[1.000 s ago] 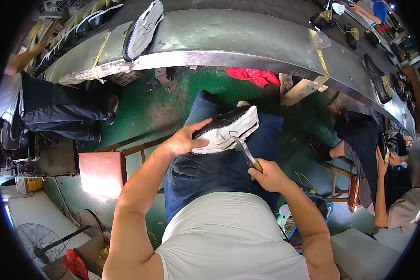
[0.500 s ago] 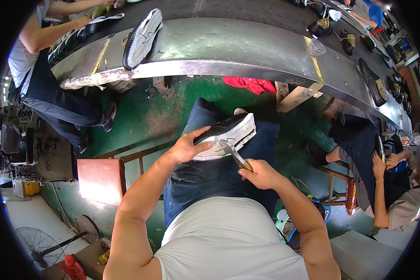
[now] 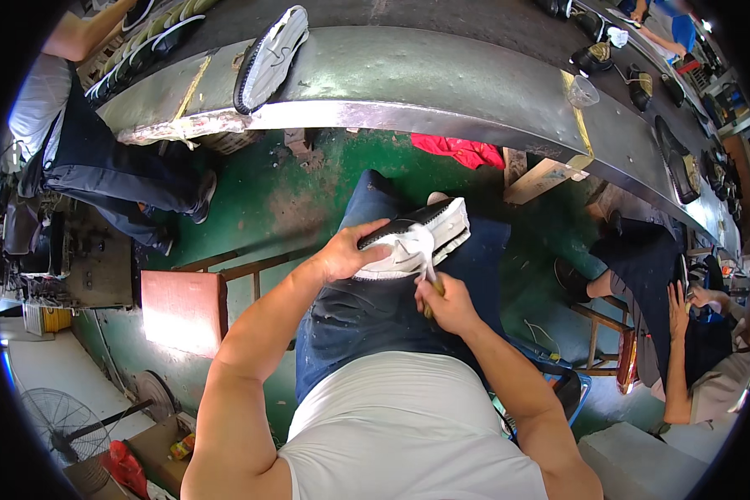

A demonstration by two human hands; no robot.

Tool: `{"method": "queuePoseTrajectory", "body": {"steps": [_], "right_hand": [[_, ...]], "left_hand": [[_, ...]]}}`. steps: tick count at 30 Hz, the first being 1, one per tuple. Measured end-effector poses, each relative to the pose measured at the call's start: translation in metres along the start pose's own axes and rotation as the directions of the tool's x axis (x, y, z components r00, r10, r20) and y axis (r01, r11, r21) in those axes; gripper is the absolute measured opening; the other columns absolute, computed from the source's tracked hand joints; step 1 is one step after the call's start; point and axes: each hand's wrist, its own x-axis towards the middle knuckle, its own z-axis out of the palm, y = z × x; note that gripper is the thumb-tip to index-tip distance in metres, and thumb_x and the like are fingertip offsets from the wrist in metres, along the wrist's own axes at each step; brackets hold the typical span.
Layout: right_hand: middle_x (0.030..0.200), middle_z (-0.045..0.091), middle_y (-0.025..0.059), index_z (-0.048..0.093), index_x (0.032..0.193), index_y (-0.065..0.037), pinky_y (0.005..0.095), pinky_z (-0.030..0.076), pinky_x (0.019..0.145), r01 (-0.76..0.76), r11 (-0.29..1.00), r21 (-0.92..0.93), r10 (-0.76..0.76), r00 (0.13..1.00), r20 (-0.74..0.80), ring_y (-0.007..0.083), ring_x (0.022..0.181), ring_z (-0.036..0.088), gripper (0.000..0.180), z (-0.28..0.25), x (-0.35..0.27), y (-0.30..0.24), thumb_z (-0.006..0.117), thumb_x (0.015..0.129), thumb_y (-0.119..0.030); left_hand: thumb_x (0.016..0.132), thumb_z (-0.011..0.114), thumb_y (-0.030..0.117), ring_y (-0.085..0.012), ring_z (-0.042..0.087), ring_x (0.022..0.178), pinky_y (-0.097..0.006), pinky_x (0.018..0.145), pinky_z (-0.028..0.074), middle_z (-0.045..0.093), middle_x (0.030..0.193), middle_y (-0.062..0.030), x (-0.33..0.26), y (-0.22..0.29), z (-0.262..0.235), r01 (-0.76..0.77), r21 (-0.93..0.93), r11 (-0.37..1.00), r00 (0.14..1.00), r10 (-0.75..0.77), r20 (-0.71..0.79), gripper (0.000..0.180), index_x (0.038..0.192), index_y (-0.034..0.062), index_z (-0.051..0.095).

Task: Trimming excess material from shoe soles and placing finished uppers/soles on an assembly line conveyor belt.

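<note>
Over my lap, on the dark blue apron [image 3: 342, 333], lies a black shoe [image 3: 400, 260] on its side, its white underside turned up toward me. My left hand [image 3: 346, 253] is closed round one end of it, thumb on the white underside. A hammer [image 3: 427, 265] is in my right hand [image 3: 447, 303], fingers wrapped round its handle. Its head is smeared by motion and sits over the middle of the underside; whether it touches cannot be told.
Ahead runs a metal-edged bench [image 3: 425, 79] with another white-bottomed shoe [image 3: 272, 62] on its rim. A pinkish padded stool [image 3: 183, 310] is at left, a fan [image 3: 62, 421] behind it. One person stands at left; another sits at right. Red cloth [image 3: 458, 151] lies beneath the bench.
My right hand has moved slightly left and turned the hammer more upright, its head shifting right along the underside. The shoe stays in my left hand. The view has shifted slightly.
</note>
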Motion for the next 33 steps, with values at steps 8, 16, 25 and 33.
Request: {"method": "queuePoseTrajectory", "body": {"steps": [8,16,25,33], "right_hand": [[0.088,0.067,0.0227,0.059,0.103,0.002,0.0467,0.052,0.074,0.064,0.787,-0.613,0.072,0.978,0.195,0.0414,0.082,0.067,0.020,-0.037,-0.015,-0.060,0.061,0.093,-0.015],[0.094,0.068,0.0218,0.057,0.101,0.004,0.0462,0.053,0.075,0.080,0.628,-0.774,-0.084,0.996,0.035,0.0391,0.085,0.068,0.021,-0.014,-0.007,-0.047,0.061,0.093,-0.014],[0.082,0.068,0.0200,0.059,0.096,0.001,0.0484,0.051,0.073,0.168,0.769,-0.617,-0.148,0.985,0.083,0.0410,0.081,0.067,0.019,-0.016,-0.007,-0.031,0.063,0.093,-0.018],[0.089,0.066,0.0251,0.061,0.099,0.002,0.0501,0.050,0.074,0.140,0.871,-0.471,-0.170,0.985,-0.022,0.0451,0.085,0.064,0.022,-0.008,0.005,-0.014,0.062,0.094,-0.020]], "left_hand": [[0.091,0.074,0.024,-0.0180,0.056,0.119,-0.029,0.106,0.041,0.061,0.134,-0.0145,-0.001,-0.003,0.000,-0.001,-0.031,1.000,1.000,0.001,-0.007,0.066,0.148,0.0051,0.046],[0.091,0.074,0.025,-0.0185,0.057,0.120,-0.029,0.107,0.041,0.061,0.134,-0.0159,0.000,0.010,-0.003,0.036,0.019,0.999,0.999,-0.037,0.032,0.068,0.149,0.0050,0.045],[0.088,0.071,0.043,-0.0323,0.059,0.124,-0.036,0.106,0.045,0.061,0.133,-0.0237,0.006,0.002,0.012,0.031,0.292,0.956,0.995,-0.001,-0.102,0.073,0.147,0.0073,0.047],[0.085,0.073,0.044,-0.0309,0.065,0.114,-0.035,0.099,0.049,0.067,0.124,-0.0222,0.016,0.007,0.006,0.057,0.208,0.976,0.991,-0.030,-0.134,0.068,0.137,0.0050,0.058]]}}
